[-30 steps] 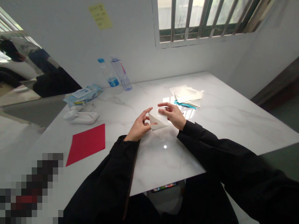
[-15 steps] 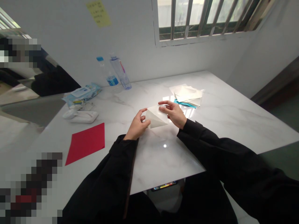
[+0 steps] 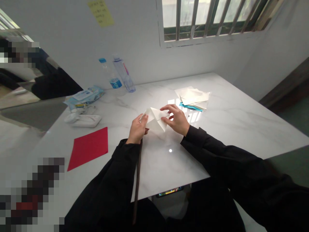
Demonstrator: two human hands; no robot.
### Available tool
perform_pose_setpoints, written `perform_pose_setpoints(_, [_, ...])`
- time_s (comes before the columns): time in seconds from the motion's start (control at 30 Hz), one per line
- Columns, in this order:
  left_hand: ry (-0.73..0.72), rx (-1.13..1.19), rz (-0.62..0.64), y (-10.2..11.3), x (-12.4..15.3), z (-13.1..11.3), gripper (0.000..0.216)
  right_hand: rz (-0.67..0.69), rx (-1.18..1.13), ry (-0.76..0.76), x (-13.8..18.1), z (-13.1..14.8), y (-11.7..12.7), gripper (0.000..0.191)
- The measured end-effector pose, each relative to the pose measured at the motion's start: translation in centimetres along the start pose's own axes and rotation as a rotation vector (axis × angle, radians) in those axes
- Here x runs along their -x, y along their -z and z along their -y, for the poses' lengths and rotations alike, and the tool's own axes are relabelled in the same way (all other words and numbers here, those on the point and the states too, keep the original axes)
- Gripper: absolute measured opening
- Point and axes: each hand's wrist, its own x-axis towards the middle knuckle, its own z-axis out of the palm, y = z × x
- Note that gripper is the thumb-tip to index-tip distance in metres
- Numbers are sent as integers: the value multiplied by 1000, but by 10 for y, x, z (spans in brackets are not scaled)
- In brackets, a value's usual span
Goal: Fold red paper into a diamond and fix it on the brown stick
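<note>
Red sheet (image 3: 88,148) and paper pile (image 3: 193,96) flank the hands (image 3: 178,120).

Mostly ones, with a few twos

One left hand (image 3: 138,129) and one right hand (image 3: 178,120) make two. Folded cream paper (image 3: 155,118): one piece. Red sheet (image 3: 89,148): one. Paper pile (image 3: 193,96): one, holding several pale sheets, though glare and overlap leave their exact number uncertain. At least one blue sheet (image 3: 191,107) shows under it. Bottles come to two: one blue-capped bottle (image 3: 116,82) and one taller bottle (image 3: 124,74). Then one each of these: soft blue packet (image 3: 84,95), flat white device (image 3: 88,121), yellow note (image 3: 100,13), lit screen (image 3: 170,191), barred window (image 3: 200,19) and marbled worktop (image 3: 241,122).
</note>
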Motion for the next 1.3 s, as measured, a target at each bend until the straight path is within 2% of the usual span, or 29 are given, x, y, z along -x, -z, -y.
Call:
perform_pose_setpoints(0.13, [3, 111, 36, -1, 2, -2, 41, 27, 46, 63, 2, 4, -1, 33])
perform_pose_setpoints(0.3, [53, 233, 99, -3, 6, -6, 46, 68, 53, 94, 3, 6, -2, 58])
perform_pose_setpoints(0.47, [85, 244, 135, -4, 9, -9, 47, 115, 88, 126, 4, 9, -2, 86])
perform_pose_setpoints(0.57, [65, 257, 165, -4, 11, -10, 49, 121, 82, 147, 5, 12, -2, 79])
perform_pose_setpoints(0.67, [28, 245, 226, -4, 13, -12, 51, 87, 43, 101, 7, 15, -2, 65])
perform_pose_setpoints(0.77, [8, 196, 290, -5, 14, -12, 57, 59, -10, 81, 7, 17, -2, 61])
perform_pose_setpoints(0.87, [14, 192, 221, -4, 11, -10, 52, 63, -54, 77, 6, 17, -2, 54])
perform_pose_setpoints(1.03, [7, 113, -10, 1, 3, -4, 53, 139, -147, -31, 5, 20, -1, 31])
perform_pose_setpoints(1.13, [0, -16, -106, 3, 2, -2, 53, 126, -160, -67, 5, 23, 0, 42])
perform_pose_setpoints(1.2, [-3, -53, -117, 3, 2, -1, 52, 97, -155, -91, 5, 22, 1, 53])
perform_pose_setpoints(1.3, [-34, -54, -88, 2, 4, -1, 49, 45, -173, -156, 2, 14, 0, 44])
